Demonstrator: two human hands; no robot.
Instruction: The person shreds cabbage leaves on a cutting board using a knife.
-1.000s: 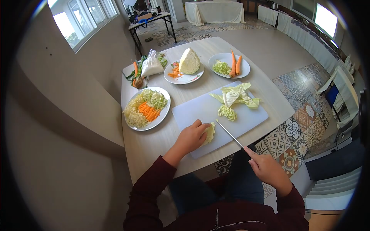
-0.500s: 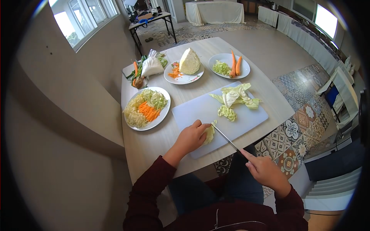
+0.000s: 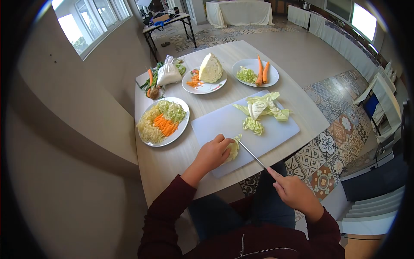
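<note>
Cabbage piece (image 3: 233,152), is that the pale green bit by the left hand (image 3: 211,154)?

Yes. It lies on the white cutting board (image 3: 215,125), at the edge nearest the person, partly hidden under the fingers.

What is the left hand doing?

Its bent fingers hold the piece down against the board.

And the right hand (image 3: 293,190)?

It is closed around the handle of the knife (image 3: 252,155), forefinger reaching forward along it. The blade slants toward the left hand, its tip right by the piece. I can't tell whether the edge is touching it.

Anything else on the board?

A small cabbage clump (image 3: 252,126) sits beyond the knife tip, with some loose cabbage leaves (image 3: 263,106) just behind it, toward the far right corner.

What stands around the board on the tabletop (image 3: 172,168)?

To the left, a big plate (image 3: 184,123) of shredded vegetables (image 3: 165,125), orange in the middle and pale around it. Beyond the board, a flowered plate (image 3: 213,88) carries a cabbage wedge (image 3: 211,69) and orange bits. Right of that, an oval plate (image 3: 273,80) holds two carrots (image 3: 259,71) beside chopped greens (image 3: 246,75).

And at the far left?

A bag (image 3: 169,74) with something white inside, among leafy vegetables (image 3: 153,86).
</note>
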